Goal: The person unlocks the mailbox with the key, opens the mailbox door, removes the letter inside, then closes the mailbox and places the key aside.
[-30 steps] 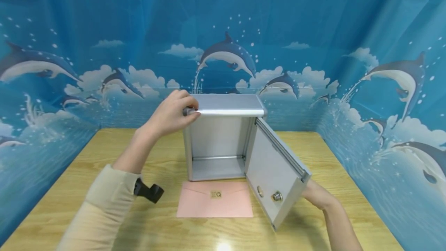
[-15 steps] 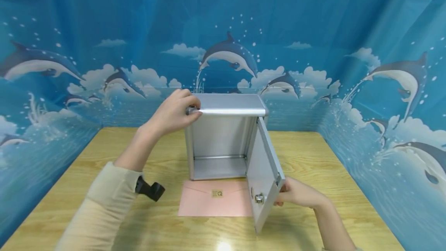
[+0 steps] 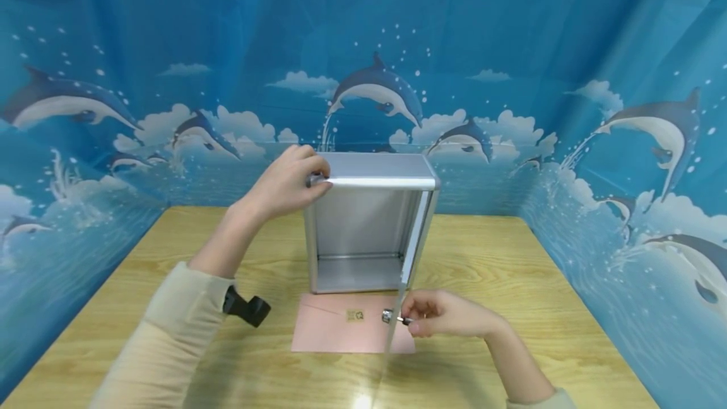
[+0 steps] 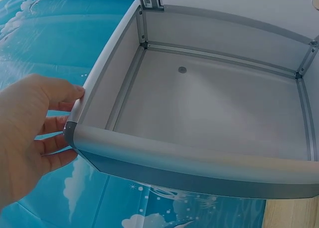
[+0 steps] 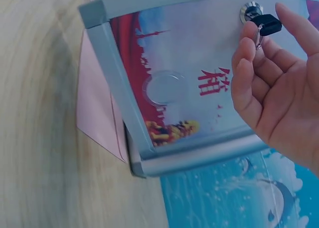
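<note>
A silver metal box [image 3: 375, 166] stands on the table with its front facing me and its inside visible. At its upper left corner my left hand [image 3: 286, 185] grips the rim, thumb in front and fingers over the top. The hinged door [image 5: 209, 43] swings out on the right, almost edge-on in the head view; its outer face carries a printed picture with red characters. A lock [image 5: 249, 11] sits in the door with a black-headed key [image 5: 266, 24] in it. My right hand [image 3: 445, 314] pinches the key between thumb and fingers.
A pink envelope [image 3: 324, 330] with a small gold label [image 3: 354, 315] lies flat on the wooden table [image 3: 488, 251] before the box, partly under the door's path. A blue dolphin-print curtain [image 3: 227, 36] encloses the back and sides.
The door has swung leftward from wide out to nearly edge-on. My right hand has come left with it, from behind the door to the key. The left hand stays on the box corner.
</note>
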A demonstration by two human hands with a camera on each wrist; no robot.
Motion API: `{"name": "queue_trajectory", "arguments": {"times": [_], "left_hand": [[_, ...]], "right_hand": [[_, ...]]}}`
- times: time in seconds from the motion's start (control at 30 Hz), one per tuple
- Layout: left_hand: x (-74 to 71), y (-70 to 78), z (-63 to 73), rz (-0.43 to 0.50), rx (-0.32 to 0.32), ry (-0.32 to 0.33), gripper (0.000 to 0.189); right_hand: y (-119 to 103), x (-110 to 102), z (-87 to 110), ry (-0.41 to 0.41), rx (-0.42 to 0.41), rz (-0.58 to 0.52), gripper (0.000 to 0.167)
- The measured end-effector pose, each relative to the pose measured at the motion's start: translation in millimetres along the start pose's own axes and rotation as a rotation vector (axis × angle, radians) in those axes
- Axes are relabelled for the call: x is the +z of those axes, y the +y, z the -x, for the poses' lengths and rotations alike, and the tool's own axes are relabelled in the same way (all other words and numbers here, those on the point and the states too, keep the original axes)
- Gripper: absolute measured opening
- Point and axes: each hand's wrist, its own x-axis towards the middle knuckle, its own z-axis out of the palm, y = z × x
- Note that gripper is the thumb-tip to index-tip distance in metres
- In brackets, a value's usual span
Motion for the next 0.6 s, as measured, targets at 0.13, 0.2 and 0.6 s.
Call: {"name": "queue_trajectory", "arguments": {"times": [0.13,0.2,0.6], "left_hand": [[0.6,-0.2,0.4,-0.003,0.009,0.013,0.009],[1.0,-0.5,0.6,-0.004,0.012,0.017,0.009],[2.7,0.3,1.8,0.001,-0.008,0.024,0.011]], "right_hand": [[3.8,5.1,-9.2,-0.006,-0.029,-0.033,0.017],[5.2,7.8,-13.2,0.003,-0.041,-0.027,0.018],[6.6,23.0,-44.4,0.121,0.022,0.003,0.023]]}}
